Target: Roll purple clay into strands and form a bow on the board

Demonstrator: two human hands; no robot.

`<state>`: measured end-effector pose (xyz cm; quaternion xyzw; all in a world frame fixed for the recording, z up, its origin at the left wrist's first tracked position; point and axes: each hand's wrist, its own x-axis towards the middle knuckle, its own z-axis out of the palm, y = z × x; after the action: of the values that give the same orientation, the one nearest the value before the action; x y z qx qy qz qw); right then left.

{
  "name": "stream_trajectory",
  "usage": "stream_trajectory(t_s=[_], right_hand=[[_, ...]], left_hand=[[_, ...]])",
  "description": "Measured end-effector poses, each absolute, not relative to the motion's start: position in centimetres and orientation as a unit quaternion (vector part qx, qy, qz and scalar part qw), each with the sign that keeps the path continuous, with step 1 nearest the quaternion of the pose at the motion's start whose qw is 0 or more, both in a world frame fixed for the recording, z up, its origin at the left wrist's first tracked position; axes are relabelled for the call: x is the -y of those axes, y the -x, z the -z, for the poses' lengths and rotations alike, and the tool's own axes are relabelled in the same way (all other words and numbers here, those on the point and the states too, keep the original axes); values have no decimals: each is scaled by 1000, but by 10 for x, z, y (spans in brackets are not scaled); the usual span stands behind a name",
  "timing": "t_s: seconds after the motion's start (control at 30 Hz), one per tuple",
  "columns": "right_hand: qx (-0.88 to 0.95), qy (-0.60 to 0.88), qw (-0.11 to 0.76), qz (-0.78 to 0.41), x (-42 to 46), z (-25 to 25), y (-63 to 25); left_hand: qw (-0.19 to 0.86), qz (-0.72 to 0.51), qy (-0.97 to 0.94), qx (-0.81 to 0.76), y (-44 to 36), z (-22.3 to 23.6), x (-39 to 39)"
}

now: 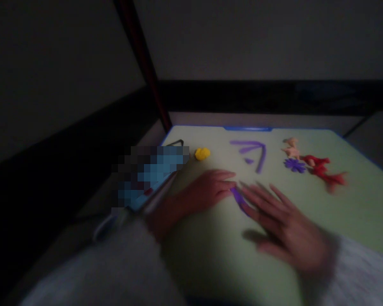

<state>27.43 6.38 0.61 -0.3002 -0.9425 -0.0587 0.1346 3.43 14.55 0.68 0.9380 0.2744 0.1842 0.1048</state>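
Observation:
A short rolled strip of purple modelling clay [238, 199] lies slantwise on the pale board [207, 250]. My right hand [284, 225] is over the strip's lower right side, fingers stretched and spread, somewhat blurred. Whether its fingertips press on the clay I cannot tell. My left hand [212, 187] comes in from the left with fingers extended, and its fingertips are at the strip's upper end. Beyond the hands, several purple clay strips [261, 159] form an angled shape, with a small purple piece [249, 161] beside it.
A yellow clay lump [202, 153] sits at the back left. To the right are pinkish clay pieces [292, 151], a purple flower-like piece [294, 165] and red clay pieces [321, 168]. A pixelated blue object [156, 170] leans at the board's left edge.

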Motion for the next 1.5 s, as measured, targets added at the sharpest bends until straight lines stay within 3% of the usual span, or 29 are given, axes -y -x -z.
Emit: stream_trajectory(t_s=[0.43,0.6,0.93,1.13,1.37,1.5], right_hand=[[924,344,162,34,-63,-8,-269],[917,374,136,13,-65,-10,-264],[920,367,134,6,-71,-11,-261],[927,364,90,4,-69,-12,-255],[910,387,146,-27,-81,-12,-255],[908,396,135,-32,-93,-9,-249]], left_hand=[[111,-192,-938,-268,-35,-8,-145],[111,-193,-943,-247,-37,-11,-145],[121,-218,-901,-356,-35,-7,-144],[112,-208,-899,-370,-37,-7,-144],[86,-218,-875,-424,-38,-5,-146],[76,-207,-872,-438,-38,-6,-145]])
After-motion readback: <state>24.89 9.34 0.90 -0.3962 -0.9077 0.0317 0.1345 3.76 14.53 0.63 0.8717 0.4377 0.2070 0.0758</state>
